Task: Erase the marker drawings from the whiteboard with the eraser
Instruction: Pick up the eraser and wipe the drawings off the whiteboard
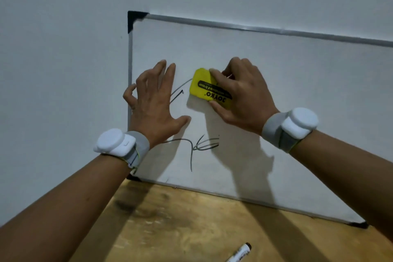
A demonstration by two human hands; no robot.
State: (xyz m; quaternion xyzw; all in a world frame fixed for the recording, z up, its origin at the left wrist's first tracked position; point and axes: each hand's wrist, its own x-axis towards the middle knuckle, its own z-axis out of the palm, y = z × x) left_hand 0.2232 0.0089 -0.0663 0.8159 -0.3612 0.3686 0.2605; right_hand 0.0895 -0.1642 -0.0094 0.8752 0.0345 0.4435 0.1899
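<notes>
A whiteboard (297, 95) with a grey frame and black corners leans against the wall, standing on a wooden table. My right hand (240, 98) grips a yellow eraser (202, 85) with a black label and presses it flat on the board's upper left area. Black marker lines (197, 147) remain below the eraser, and a short stroke (177, 94) shows between my hands. My left hand (152, 102) lies spread against the board near its left edge, fingers apart, holding nothing.
The wooden table (180, 225) runs below the board. A black-capped marker (240, 252) lies on it near the bottom edge of the view. A plain white wall (63, 49) lies to the left and above. Both wrists carry white sensor bands.
</notes>
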